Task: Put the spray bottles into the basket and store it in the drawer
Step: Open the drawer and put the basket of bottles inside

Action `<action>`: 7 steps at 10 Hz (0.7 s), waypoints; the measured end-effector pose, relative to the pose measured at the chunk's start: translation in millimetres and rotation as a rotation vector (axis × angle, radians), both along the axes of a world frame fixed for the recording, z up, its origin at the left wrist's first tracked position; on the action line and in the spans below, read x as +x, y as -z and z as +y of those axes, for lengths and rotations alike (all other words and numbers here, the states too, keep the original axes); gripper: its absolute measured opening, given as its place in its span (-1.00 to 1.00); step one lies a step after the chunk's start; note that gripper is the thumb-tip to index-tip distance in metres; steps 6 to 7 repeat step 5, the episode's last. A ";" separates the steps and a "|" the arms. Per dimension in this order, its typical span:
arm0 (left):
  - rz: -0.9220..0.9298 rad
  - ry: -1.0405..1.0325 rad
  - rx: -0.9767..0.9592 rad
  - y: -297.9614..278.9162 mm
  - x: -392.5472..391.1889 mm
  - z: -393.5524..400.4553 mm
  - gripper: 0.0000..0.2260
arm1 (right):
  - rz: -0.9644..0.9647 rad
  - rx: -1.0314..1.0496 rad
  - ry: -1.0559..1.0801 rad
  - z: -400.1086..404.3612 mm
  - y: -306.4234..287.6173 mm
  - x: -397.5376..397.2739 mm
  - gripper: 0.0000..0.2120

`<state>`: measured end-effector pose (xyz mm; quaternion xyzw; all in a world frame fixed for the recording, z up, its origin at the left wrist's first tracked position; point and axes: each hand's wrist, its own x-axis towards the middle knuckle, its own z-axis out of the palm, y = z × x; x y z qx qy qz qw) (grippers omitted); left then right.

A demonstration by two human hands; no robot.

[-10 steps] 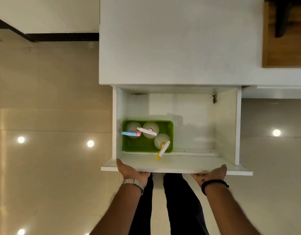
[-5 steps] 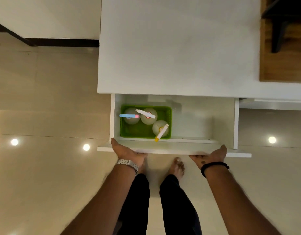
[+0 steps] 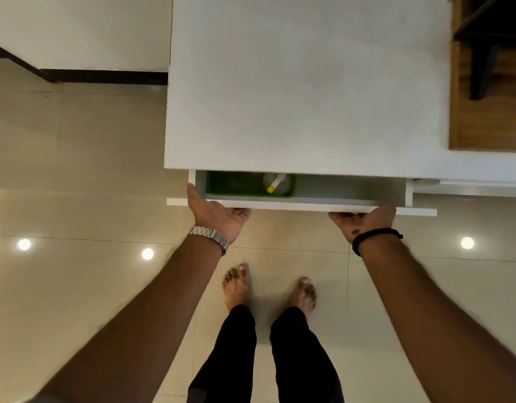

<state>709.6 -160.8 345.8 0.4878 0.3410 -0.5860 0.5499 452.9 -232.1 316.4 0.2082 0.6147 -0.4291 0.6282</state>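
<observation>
The white drawer (image 3: 303, 205) stands out only a narrow way from under the white cabinet top (image 3: 303, 91). In its left part lies the green basket (image 3: 236, 184); only its front strip shows. One white spray bottle with a yellow nozzle (image 3: 275, 183) is visible in the basket; the others are hidden under the top. My left hand (image 3: 214, 213) presses against the drawer front near its left end, thumb on the left side wall. My right hand (image 3: 367, 218) presses flat on the front near its right end.
A wooden surface (image 3: 483, 123) with a dark object adjoins the cabinet at the upper right. Glossy beige floor tiles (image 3: 76, 286) reflect ceiling lights. My bare feet (image 3: 268, 289) stand just in front of the drawer. A white wall with a dark skirting runs at the upper left.
The drawer has slid inward under both hands, from wide open to a narrow gap. Most of the basket and two bottles have gone out of sight under the cabinet top.
</observation>
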 end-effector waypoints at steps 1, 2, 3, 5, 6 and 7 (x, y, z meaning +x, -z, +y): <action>-0.020 0.034 -0.021 -0.4 6.3 -9.8 -0.13 | 0.020 -0.004 -0.010 -14.3 -2.9 2.8 -0.29; -0.061 0.107 -0.042 0.2 15.8 -22.6 -0.09 | 0.032 -0.029 -0.013 -32.4 -7.2 7.3 -0.26; -0.096 0.157 -0.064 0.7 22.2 -29.5 -0.09 | 0.044 -0.051 -0.017 -39.7 -9.3 10.1 -0.27; -0.135 0.222 -0.104 1.5 31.3 -36.6 -0.11 | 0.031 -0.122 -0.050 -45.9 -10.8 11.9 -0.35; -0.135 0.222 -0.104 1.5 31.3 -36.6 -0.11 | 0.031 -0.122 -0.050 -45.9 -10.8 11.9 -0.35; -0.135 0.222 -0.104 1.5 31.3 -36.6 -0.11 | 0.031 -0.122 -0.050 -45.9 -10.8 11.9 -0.35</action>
